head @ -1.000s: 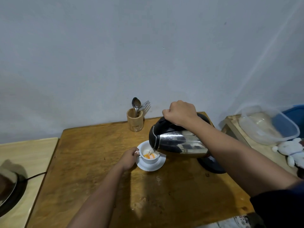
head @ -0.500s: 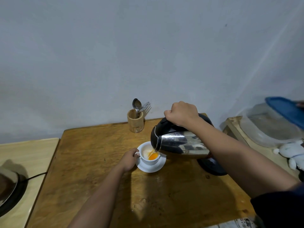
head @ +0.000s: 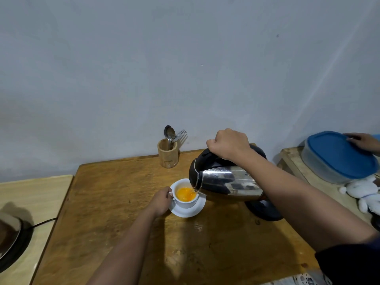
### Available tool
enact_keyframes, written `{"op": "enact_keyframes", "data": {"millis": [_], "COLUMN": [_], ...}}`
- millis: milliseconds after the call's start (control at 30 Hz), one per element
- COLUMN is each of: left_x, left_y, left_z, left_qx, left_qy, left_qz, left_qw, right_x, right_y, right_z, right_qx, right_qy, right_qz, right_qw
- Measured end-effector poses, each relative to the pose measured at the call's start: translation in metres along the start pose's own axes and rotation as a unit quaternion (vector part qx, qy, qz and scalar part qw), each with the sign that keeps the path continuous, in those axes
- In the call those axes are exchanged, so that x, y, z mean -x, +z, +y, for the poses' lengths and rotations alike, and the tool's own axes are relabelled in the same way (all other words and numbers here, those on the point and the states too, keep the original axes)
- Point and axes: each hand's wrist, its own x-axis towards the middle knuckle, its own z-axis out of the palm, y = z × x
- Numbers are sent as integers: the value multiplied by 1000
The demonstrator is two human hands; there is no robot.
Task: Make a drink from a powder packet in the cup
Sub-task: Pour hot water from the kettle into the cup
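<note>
A white cup point(head: 186, 203) stands on a white saucer point(head: 192, 211) in the middle of the wooden table point(head: 115, 212). Orange liquid fills the lower part of the cup. My left hand point(head: 161, 201) grips the cup's handle from the left. My right hand point(head: 228, 144) holds the black handle of a steel kettle point(head: 226, 182), which is tipped far over to the left with its spout just above the cup's right rim. Water runs from the spout into the cup. No powder packet is in sight.
A wooden holder point(head: 167, 153) with a spoon and fork stands behind the cup by the wall. The kettle's black base point(head: 265, 210) sits to the right. On a side table at right, another person's hand point(head: 363, 140) rests on a blue-lidded container point(head: 339, 156), beside a white plush toy point(head: 364, 194). A pan point(head: 10, 241) is at far left.
The orange liquid in the cup has risen and spread as the kettle kept pouring. At right, a blue lid has come down onto the clear container under another person's hand.
</note>
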Motion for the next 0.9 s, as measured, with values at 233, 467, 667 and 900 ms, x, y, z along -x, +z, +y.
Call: {"op": "enact_keyframes", "data": {"millis": [233,467,667,900], "left_x": [0,0,-1,0], "left_y": [2,2,3,2], "left_z": [3,4,5,5], "left_qx": [-2,2,-1,-1], "left_qy": [-4,-12,-21,-26], "left_qz": [6,8,8,8], "left_qw": [1000,1000,1000,1000], "right_x": [1,2,0,-1], "right_y": [-2,-3,-6,-7], "right_z": [0,-1,-2,-3], "right_qx": [3,8,14,23], "right_qy": [1,-2,-3,-7], "right_qz": [5,7,7,7], "right_qw": [1000,1000,1000,1000]}}
